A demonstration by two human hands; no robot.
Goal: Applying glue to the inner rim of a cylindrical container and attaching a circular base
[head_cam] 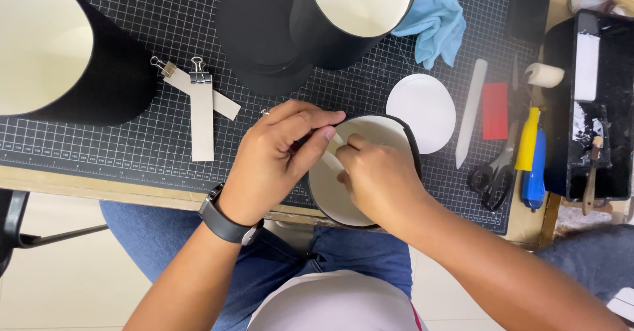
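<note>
At the mat's near edge, a black tube [413, 147] with a white inside sits between both hands. Left hand [277, 156] and right hand [380, 179] both pinch a white strip [332, 162] over its opening. Beside it lie a white disc [422, 110], a bone folder [471, 110], scissors [492, 176] and clipped card strips [201, 110] on the cutting mat [132, 146].

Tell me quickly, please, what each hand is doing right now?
Left hand: closed, pinching a white strip at the rim of the black round box.
Right hand: curled inside the box on the same strip; the grip itself cannot be told.
</note>
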